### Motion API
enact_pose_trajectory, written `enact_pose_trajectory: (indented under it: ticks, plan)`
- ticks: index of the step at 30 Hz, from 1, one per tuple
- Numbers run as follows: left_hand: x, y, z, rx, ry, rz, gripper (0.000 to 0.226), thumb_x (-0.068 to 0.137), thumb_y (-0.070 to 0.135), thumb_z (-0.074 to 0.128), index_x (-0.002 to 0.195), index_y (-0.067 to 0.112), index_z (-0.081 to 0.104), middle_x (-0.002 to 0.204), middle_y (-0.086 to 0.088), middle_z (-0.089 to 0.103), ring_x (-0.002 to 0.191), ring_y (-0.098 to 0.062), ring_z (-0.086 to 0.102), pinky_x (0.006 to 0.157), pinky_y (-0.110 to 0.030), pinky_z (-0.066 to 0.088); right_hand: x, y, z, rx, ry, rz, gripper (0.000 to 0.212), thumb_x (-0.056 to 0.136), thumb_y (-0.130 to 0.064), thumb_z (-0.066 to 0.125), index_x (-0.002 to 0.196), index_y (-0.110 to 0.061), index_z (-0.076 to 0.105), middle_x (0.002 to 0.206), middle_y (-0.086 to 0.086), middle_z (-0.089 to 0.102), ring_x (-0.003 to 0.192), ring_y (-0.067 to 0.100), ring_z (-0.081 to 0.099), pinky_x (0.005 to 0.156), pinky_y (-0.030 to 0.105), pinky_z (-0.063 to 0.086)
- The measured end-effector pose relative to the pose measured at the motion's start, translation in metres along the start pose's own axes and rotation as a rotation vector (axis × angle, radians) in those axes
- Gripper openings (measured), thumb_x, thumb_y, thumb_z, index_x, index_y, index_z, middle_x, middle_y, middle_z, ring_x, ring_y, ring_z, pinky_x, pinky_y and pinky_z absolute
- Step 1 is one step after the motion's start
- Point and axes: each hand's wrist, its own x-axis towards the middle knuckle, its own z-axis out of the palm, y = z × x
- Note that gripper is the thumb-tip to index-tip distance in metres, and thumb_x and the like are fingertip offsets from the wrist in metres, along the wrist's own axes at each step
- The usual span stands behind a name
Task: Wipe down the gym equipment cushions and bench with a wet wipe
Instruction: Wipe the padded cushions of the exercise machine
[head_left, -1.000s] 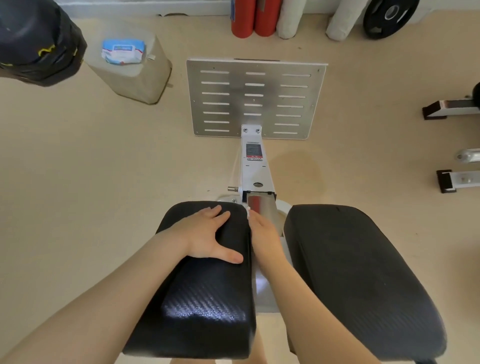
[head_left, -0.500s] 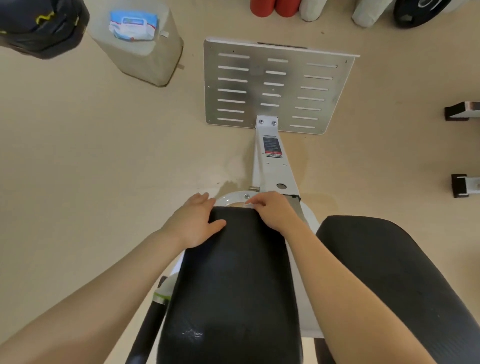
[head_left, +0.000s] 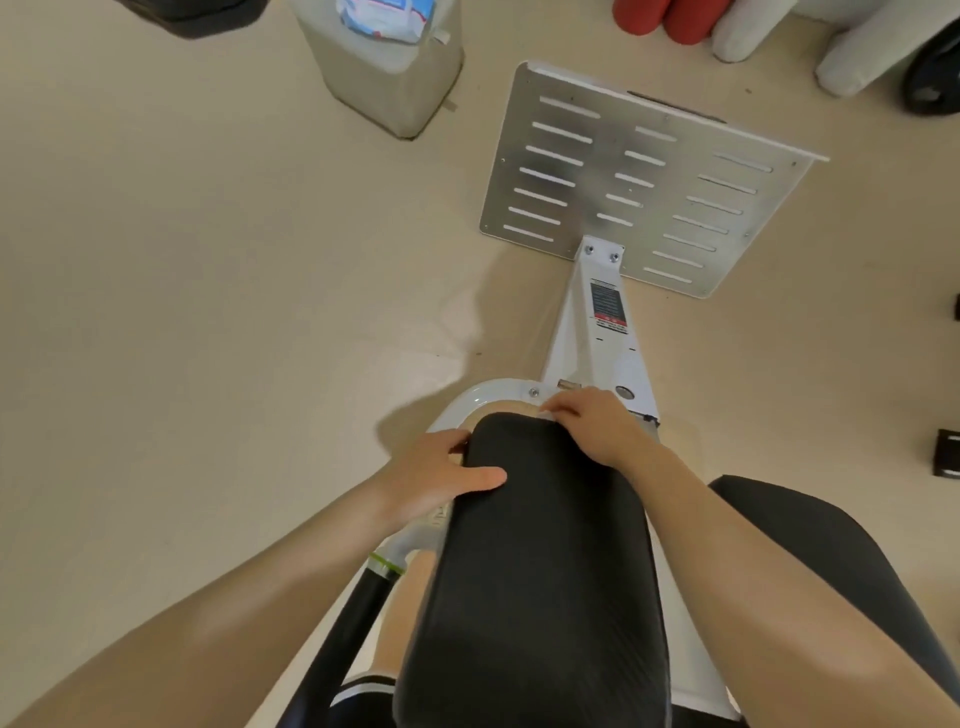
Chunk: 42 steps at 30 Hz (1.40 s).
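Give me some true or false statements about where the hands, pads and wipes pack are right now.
1. Both hands are on the left pad. True.
2. The right hand is at the pad's far end. True.
3. The wipes pack lies on the floor. False: it sits on a grey box.
4. The left hand rests on the footplate. False: it grips the pad's left edge.
5. The right pad is being touched. False: no hand is on it.

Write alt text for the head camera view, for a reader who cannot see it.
Seen from above, a person's left hand grips the side of a black cushion while the right hand presses a barely visible white wipe at its far end. Beyond, a slotted metal footplate lies on the beige floor.
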Motion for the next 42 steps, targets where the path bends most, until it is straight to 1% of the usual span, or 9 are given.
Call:
enact_pose_trajectory:
  ticks: [6, 13, 16, 19, 27, 30, 36, 39, 42]
  plan:
    - [0.004, -0.011, 0.002, -0.064, 0.098, -0.053, 0.069, 0.075, 0.034, 0.072, 0.135, 0.016, 0.043, 0.132, 0.004, 0.051, 0.114, -0.011, 0.05, 0.089, -0.022, 0.036, 0.034, -0.064, 0.017, -0.106, -0.178, -0.21, 0.029, 0.097, -0.011, 0.039, 0.107, -0.015, 0.066, 0.118, 0.006, 0.062, 0.11, 0.022, 0.054, 0.094, 0.028, 0.038]
    - [-0.007, -0.017, -0.037, -0.26, 0.253, -0.088, 0.011, 0.088, 0.02, 0.055, 0.095, 0.015, 0.062, 0.105, -0.005, 0.062, 0.094, -0.016, 0.057, 0.083, -0.027, 0.045, 0.022, -0.066, 0.012, -0.081, -0.163, -0.257, 0.026, 0.097, -0.015, 0.04, 0.102, -0.018, 0.066, 0.11, 0.004, 0.064, 0.1, 0.018, 0.054, 0.087, 0.024, 0.038]
    - [-0.012, -0.014, -0.05, -0.426, 0.333, -0.03, 0.011, 0.093, 0.018, 0.049, 0.088, 0.017, 0.058, 0.103, -0.008, 0.061, 0.088, -0.019, 0.056, 0.078, -0.027, 0.044, 0.007, -0.095, 0.027, -0.325, -0.356, -0.377, 0.024, 0.095, -0.015, 0.04, 0.102, -0.024, 0.062, 0.109, 0.003, 0.063, 0.099, 0.021, 0.055, 0.089, 0.032, 0.044]
    - [-0.021, -0.017, -0.056, -0.517, 0.362, -0.003, 0.01, 0.092, 0.019, 0.05, 0.086, 0.017, 0.057, 0.099, -0.005, 0.06, 0.085, -0.018, 0.055, 0.072, -0.022, 0.044, -0.026, -0.117, 0.04, -0.614, -0.507, -0.553, 0.027, 0.095, -0.011, 0.042, 0.116, -0.021, 0.055, 0.118, 0.004, 0.053, 0.095, 0.018, 0.048, 0.079, 0.022, 0.033]
    - [-0.041, -0.034, -0.043, -0.542, 0.425, 0.094, 0.014, 0.094, 0.023, 0.044, 0.095, 0.02, 0.058, 0.106, -0.001, 0.064, 0.091, -0.013, 0.06, 0.085, -0.027, 0.046, -0.025, -0.109, 0.026, -0.705, -0.265, -0.511, 0.034, 0.095, -0.005, 0.039, 0.117, -0.022, 0.059, 0.115, 0.004, 0.06, 0.104, 0.021, 0.054, 0.075, 0.019, 0.031]
    - [-0.054, -0.046, -0.029, -0.448, 0.44, 0.11, 0.015, 0.095, 0.027, 0.042, 0.099, 0.021, 0.056, 0.104, 0.003, 0.061, 0.092, -0.01, 0.058, 0.081, -0.027, 0.046, -0.025, -0.109, 0.025, -0.6, -0.268, -0.499, 0.028, 0.098, -0.013, 0.038, 0.109, -0.015, 0.064, 0.102, 0.006, 0.064, 0.085, 0.015, 0.05, 0.071, 0.017, 0.028]
    - [-0.085, -0.073, 0.002, -0.296, 0.392, 0.083, 0.025, 0.09, 0.026, 0.048, 0.097, 0.009, 0.065, 0.099, -0.005, 0.066, 0.092, -0.017, 0.061, 0.084, -0.029, 0.045, -0.095, -0.124, 0.033, -0.462, -0.383, -0.678, 0.025, 0.098, -0.013, 0.044, 0.101, -0.013, 0.069, 0.048, -0.025, 0.049, 0.064, -0.022, 0.047, 0.065, 0.002, 0.033]
    - [-0.104, -0.088, 0.024, -0.317, 0.381, 0.103, 0.028, 0.09, 0.025, 0.05, 0.087, -0.001, 0.06, 0.083, -0.013, 0.056, 0.076, -0.02, 0.051, 0.07, -0.03, 0.044, -0.102, -0.12, 0.029, -0.518, -0.334, -0.759, 0.024, 0.097, -0.011, 0.045, 0.103, -0.012, 0.068, 0.056, -0.022, 0.059, 0.063, -0.009, 0.058, 0.068, 0.008, 0.042]
    - [-0.12, -0.1, 0.043, -0.248, 0.348, 0.148, 0.023, 0.092, 0.035, 0.048, 0.088, 0.016, 0.059, 0.086, -0.002, 0.055, 0.082, -0.014, 0.05, 0.07, -0.019, 0.041, -0.076, -0.104, 0.024, -0.575, -0.177, -0.688, 0.025, 0.098, -0.014, 0.042, 0.104, -0.015, 0.067, 0.099, 0.0, 0.071, 0.092, 0.02, 0.064, 0.088, 0.028, 0.046]
